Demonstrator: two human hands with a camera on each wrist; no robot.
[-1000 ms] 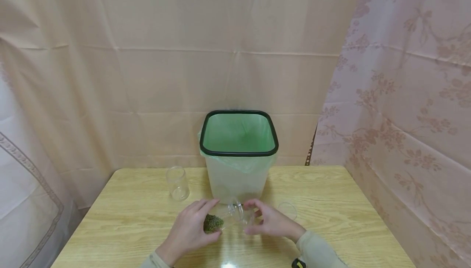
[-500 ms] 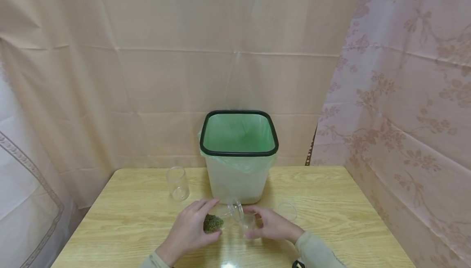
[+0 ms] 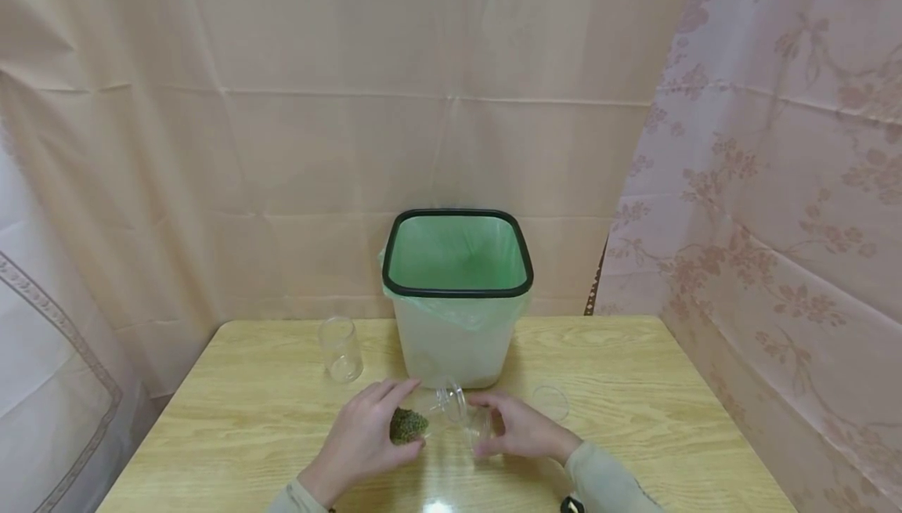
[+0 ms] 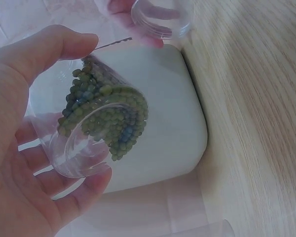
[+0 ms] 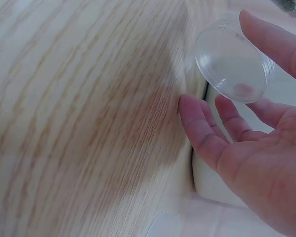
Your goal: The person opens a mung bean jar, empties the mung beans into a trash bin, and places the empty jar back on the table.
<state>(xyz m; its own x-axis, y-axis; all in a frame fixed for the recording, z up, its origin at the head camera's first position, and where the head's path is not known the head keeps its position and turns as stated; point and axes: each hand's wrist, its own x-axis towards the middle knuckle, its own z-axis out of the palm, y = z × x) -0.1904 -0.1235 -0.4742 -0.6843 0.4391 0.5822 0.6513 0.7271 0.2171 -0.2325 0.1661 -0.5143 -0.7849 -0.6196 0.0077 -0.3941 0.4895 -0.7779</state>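
My left hand point(image 3: 369, 431) grips a clear jar point(image 4: 79, 153) lying on its side, thumb above and fingers curled beneath. Inside it are small round green grains point(image 4: 121, 116) like beans, a few looking bluish. Facing it from the right, my right hand point(image 3: 517, 427) holds a clear round threaded container point(image 5: 229, 66) between thumb and fingers. Nothing shows inside that container, and its threaded rim points toward the left hand. Both hands are low over the table, in front of the bin.
A white bin point(image 3: 451, 345) with a black rim and green liner stands at the table's back. Left of it stands another clear jar point(image 3: 340, 352). A clear round lid point(image 3: 550, 403) lies on the wood-grain table point(image 3: 620, 388), right of the right hand. Curtains hang behind.
The right hand has shifted slightly and its fingers have drawn closer together around the container. The left hand and its jar stay in place.
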